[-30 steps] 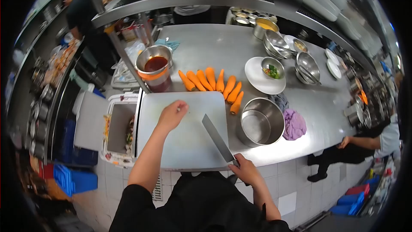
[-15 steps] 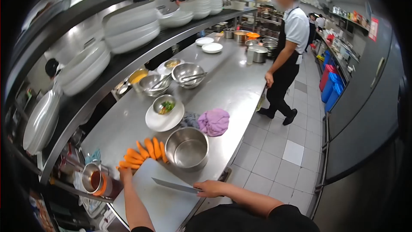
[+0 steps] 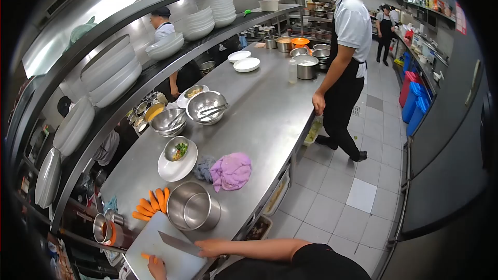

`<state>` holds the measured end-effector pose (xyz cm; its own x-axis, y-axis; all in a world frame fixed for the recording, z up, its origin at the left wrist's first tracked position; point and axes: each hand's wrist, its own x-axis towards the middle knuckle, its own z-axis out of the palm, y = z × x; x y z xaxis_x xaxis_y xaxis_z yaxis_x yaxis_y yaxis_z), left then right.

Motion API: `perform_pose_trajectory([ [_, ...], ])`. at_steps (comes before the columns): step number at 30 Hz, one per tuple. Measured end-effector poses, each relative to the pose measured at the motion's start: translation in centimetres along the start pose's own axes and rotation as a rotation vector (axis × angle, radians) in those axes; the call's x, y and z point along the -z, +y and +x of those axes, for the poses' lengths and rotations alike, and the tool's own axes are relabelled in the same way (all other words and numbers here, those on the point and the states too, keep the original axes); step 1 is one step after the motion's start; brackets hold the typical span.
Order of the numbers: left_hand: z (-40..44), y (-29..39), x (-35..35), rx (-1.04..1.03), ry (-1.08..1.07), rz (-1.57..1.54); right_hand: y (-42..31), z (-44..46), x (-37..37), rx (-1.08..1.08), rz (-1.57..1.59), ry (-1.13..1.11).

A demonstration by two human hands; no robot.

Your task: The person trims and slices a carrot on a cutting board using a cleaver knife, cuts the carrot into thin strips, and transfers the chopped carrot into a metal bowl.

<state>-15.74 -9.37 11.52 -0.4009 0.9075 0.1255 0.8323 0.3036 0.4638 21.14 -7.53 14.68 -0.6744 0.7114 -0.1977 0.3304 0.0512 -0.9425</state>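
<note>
My right hand (image 3: 209, 248) grips the handle of a broad-bladed kitchen knife (image 3: 177, 243), its blade over the right part of the white cutting board (image 3: 153, 231). Low on the board, my left hand (image 3: 156, 268) has its fingers closed on a peeled carrot (image 3: 146, 255); only the carrot's end shows past them. Several more carrots (image 3: 146, 208) lie in a fan at the board's far edge. Beside them stands a deep steel pot (image 3: 192, 208), with nothing seen inside it.
Behind the pot are a purple cloth (image 3: 232, 171), a grey cloth (image 3: 204, 168) and a white plate (image 3: 182, 170) bearing a small bowl (image 3: 174, 147). A container of red sauce (image 3: 120, 235) stands left of the board. A person (image 3: 346, 57) stands at the table's right edge.
My left hand has come back from the carrot row onto the board with one carrot. My right hand still holds the knife. The view has shifted, and the person at right has stepped slightly.
</note>
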Motion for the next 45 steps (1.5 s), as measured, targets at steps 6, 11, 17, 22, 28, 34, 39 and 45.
perform_pose_trajectory([
  [6, -4.8, 3.8, 4.3, 0.333, -0.153, -0.197, 1.1, 2.8, -2.0, 0.050, -0.193, -0.018],
  [11, -4.1, -0.5, 4.6, -0.159, -0.183, 0.571, -0.3, 1.4, -1.4, 0.124, -0.401, 0.031],
  [17, -4.9, 3.6, 5.8, -0.153, -0.061, 0.425, -0.9, 0.0, -0.1, 0.086, -0.460, 0.043],
  [22, -6.0, 2.2, 6.5, -0.088, -0.044, 0.360, -4.5, -1.9, 0.6, -0.029, -0.496, -0.024],
  [28, -4.6, 0.5, 7.6, -0.358, -0.091, 0.043, -8.4, -2.7, -3.7, -0.081, -0.645, 0.108],
  [34, -2.9, 0.6, 8.8, -0.393, -0.266, 0.015, -13.6, -1.5, -8.5, -0.093, -0.728, 0.108],
  [39, -2.6, 0.9, 9.3, -0.362, -0.281, 0.017, -15.0, -1.2, -8.8, -0.032, -0.785, 0.070],
  [45, -3.0, 0.6, 8.6, -0.364, -0.219, -0.022, -15.8, -0.7, -8.2, -0.106, -0.749, -0.023],
])
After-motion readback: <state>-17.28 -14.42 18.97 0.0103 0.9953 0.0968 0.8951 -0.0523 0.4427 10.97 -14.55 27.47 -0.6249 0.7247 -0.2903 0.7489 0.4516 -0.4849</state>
